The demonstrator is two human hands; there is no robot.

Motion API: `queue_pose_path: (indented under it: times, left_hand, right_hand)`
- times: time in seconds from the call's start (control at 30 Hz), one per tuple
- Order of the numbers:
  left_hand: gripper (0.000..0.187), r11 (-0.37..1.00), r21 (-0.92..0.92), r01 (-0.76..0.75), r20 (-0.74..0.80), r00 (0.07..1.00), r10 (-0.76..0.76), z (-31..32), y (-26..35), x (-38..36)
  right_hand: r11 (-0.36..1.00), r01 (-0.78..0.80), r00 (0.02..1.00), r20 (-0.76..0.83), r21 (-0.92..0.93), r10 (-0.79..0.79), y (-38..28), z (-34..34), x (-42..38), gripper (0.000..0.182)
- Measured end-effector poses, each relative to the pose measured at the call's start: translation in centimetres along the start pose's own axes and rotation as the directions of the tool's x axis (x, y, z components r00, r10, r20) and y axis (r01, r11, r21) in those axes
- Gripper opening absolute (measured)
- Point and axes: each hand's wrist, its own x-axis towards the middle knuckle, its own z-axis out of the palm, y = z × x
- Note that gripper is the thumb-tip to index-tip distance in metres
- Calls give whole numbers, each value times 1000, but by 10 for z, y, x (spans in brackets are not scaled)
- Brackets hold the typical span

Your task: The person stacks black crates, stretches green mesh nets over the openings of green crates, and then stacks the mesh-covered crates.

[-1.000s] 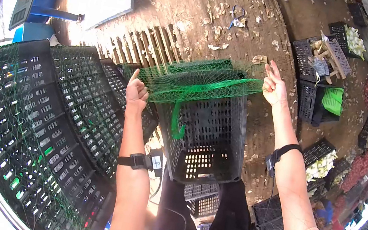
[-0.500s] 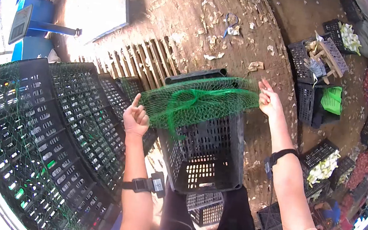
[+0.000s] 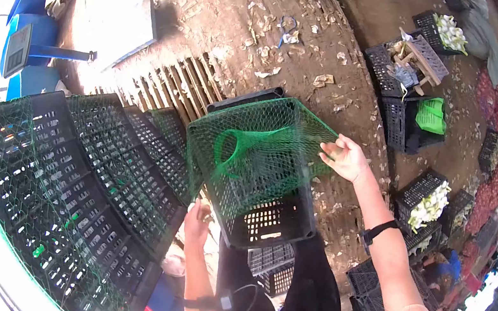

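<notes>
A black plastic crate (image 3: pixel 300 211) with slotted walls stands in front of my legs, its far end covered by a green mesh net (image 3: pixel 267 119). The net is drawn over the far rim and corners, and a bunched green loop of it sags into the crate. My right hand (image 3: pixel 349 160) pinches the net's edge just right of the crate, pulling the mesh taut from the far corner. Beside the crate's left wall, my left hand (image 3: pixel 196 226) has its fingers closed at the lower end of the net's left side.
Several net-covered black crates (image 3: pixel 79 194) line up on my left. A digital scale (image 3: pixel 18 50) with a metal platform stands beyond them. To the right are crates of white produce (image 3: pixel 428 208), a crate with a green bag (image 3: pixel 432 115) and red sacks (image 3: pixel 483 203). Dry peels litter the floor.
The net, earlier stretched between both hands above the crate's far end, now wraps over the far corners. My left hand has come down and nearer; my right hand has lowered slightly.
</notes>
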Motion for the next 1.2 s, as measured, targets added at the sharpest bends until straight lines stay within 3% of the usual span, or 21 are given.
queue_pose_path:
  times: [0.03,0.07,0.1,0.13,0.17,0.23,0.3,0.33,0.37,0.43,0.53,0.6,0.63,0.7,0.77,0.8,0.83,0.87,0.97,1.1,1.2]
  left_hand:
    - [32,1000,2,-2,8,1000,2,-6,-1,-5]
    - [34,944,-312,105,196,980,-44,-10,0,-12]
    - [36,782,-567,259,384,923,-27,-16,-1,-17]
    - [32,774,-534,341,638,763,104,-30,-6,-7]
    - [32,772,-535,344,643,758,108,-34,-7,-7]
    - [23,984,-17,179,283,944,-167,-44,-8,-8]
    - [14,996,45,73,365,927,-84,-59,-14,-6]
    - [10,998,38,51,393,918,-62,-65,-15,-7]
    - [8,999,29,28,422,906,-38,-68,-15,-7]
    - [3,993,71,92,306,946,-109,-59,-16,-19]
    - [7,974,-111,198,254,953,-165,-54,-27,-27]
    - [18,823,-498,272,450,893,-23,-60,-41,-26]
    - [24,685,-649,330,513,855,74,-63,-46,-25]
    - [26,676,-646,354,488,873,9,-55,-46,-31]
    - [28,867,-336,369,300,914,-273,-44,-47,-45]
    - [32,931,-138,339,195,931,-310,-45,-52,-47]
    - [37,939,-41,341,176,928,-330,-52,-56,-46]
    - [37,934,-93,344,164,931,-327,-64,-60,-44]
    - [42,948,-88,307,109,949,-297,-73,-59,-41]
    - [46,954,160,252,-25,968,-252,-81,-57,-35]
    - [48,923,320,215,-55,977,-208,-82,-64,-28]
  right_hand:
    - [974,46,998,-45,222,-37,0,-2,0,19]
    - [968,29,994,95,249,-54,3,-23,6,25]
    - [968,37,994,94,249,-62,-1,-30,-1,25]
    - [982,-70,987,152,173,43,-4,-37,-7,28]
    - [981,-173,967,202,87,153,-6,-39,-11,31]
    - [982,-183,971,149,-41,187,-12,-21,-29,34]
    - [929,-243,953,111,-279,282,-17,-25,-33,30]
    - [944,-191,961,143,-268,235,-15,-46,-15,21]
    - [992,-96,949,294,-79,115,-14,-43,-14,15]
    - [975,113,990,-100,193,-95,-18,14,-33,18]
    - [869,219,970,-7,444,-241,-32,4,-3,28]
    - [766,139,940,159,628,-301,-34,-4,25,37]
    - [829,141,968,101,541,-230,-34,0,33,34]
    - [981,-167,954,267,100,135,-39,15,53,28]
    - [876,-420,894,58,-238,444,-37,42,60,27]
    - [861,-345,920,47,-374,389,-47,46,58,23]
    - [955,-101,982,123,-280,141,-63,39,49,18]
    - [998,66,997,-42,-6,-66,-85,9,65,14]
    - [930,316,936,-224,190,-272,-80,-74,69,20]
    - [998,39,961,-277,55,-23,-11,-83,29,21]
    - [996,-39,959,-282,-80,15,36,-71,-3,26]
